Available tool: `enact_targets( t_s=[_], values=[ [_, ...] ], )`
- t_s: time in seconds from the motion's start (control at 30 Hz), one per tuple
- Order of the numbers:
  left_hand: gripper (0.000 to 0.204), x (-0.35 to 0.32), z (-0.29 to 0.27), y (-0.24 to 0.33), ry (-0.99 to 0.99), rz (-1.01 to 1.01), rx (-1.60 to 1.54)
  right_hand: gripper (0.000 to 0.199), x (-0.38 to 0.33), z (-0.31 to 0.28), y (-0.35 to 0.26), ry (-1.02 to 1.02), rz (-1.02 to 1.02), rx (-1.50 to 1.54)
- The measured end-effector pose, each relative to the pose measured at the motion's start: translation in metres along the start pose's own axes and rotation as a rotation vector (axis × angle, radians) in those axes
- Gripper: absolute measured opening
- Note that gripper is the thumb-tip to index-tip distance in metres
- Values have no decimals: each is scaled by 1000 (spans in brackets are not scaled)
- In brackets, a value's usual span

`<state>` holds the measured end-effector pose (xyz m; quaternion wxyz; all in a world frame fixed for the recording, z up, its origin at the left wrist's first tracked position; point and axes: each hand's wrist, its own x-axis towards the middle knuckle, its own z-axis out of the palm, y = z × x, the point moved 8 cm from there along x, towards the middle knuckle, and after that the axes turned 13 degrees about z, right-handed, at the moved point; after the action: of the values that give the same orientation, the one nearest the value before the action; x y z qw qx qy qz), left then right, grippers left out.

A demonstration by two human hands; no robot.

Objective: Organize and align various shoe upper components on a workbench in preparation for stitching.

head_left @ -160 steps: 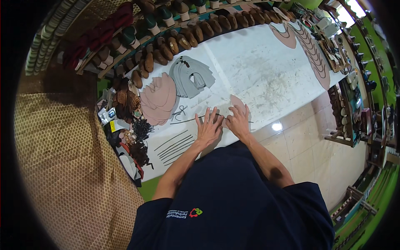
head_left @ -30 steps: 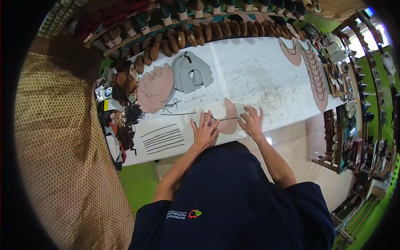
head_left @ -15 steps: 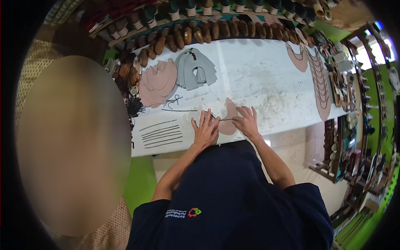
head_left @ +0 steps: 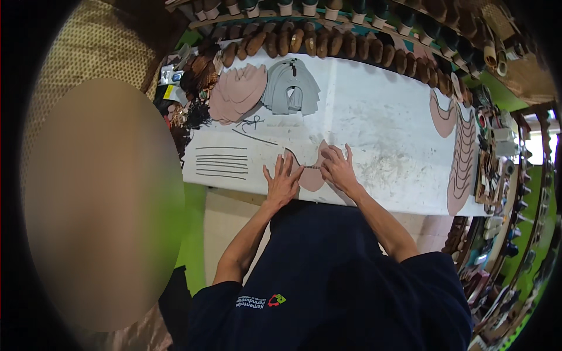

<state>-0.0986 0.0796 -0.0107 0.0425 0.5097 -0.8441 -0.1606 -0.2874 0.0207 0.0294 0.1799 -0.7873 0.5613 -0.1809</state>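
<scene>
A pink curved leather-like piece point(head_left: 312, 181) lies near the front edge of the white table, its two horns pointing away from me. A thin dark braided strip point(head_left: 312, 167) runs across its inner curve. My left hand point(head_left: 283, 182) rests on the left side of the piece with fingers spread, the index fingertip by the strip. On the right horn, my right hand point(head_left: 339, 169) has thumb and fingers pinched at the strip's right end, little finger raised. The fingers partly cover both horns.
Several dark strips point(head_left: 221, 162) lie in rows at left, with another strip point(head_left: 254, 137) set at an angle. Behind are stacked pink pieces point(head_left: 237, 93) and grey pieces point(head_left: 278, 88). Edged pink pieces point(head_left: 462, 161) overlap at right. Brown shoe lasts point(head_left: 336, 42) line the back.
The view has turned, moving the tabletop things in the picture. My right hand has come in closer to my left, and the left horn of the pink piece now shows more.
</scene>
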Motion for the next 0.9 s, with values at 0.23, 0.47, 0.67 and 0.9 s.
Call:
enact_targets(
  t_s=[0.23,0.47,0.67,0.9],
  values=[
    [69,4,-7,12,-18,14,117,15,6,4,6,-66,-86,27],
    [61,9,-13,21,6,-23,87,16,13,9,11,-77,-98,20],
    [65,9,-11,29,-14,-58,112,15,17,7,11,-106,-101,22],
    [58,10,-8,36,78,-159,-3,16,19,14,13,-138,-134,6]
  ],
)
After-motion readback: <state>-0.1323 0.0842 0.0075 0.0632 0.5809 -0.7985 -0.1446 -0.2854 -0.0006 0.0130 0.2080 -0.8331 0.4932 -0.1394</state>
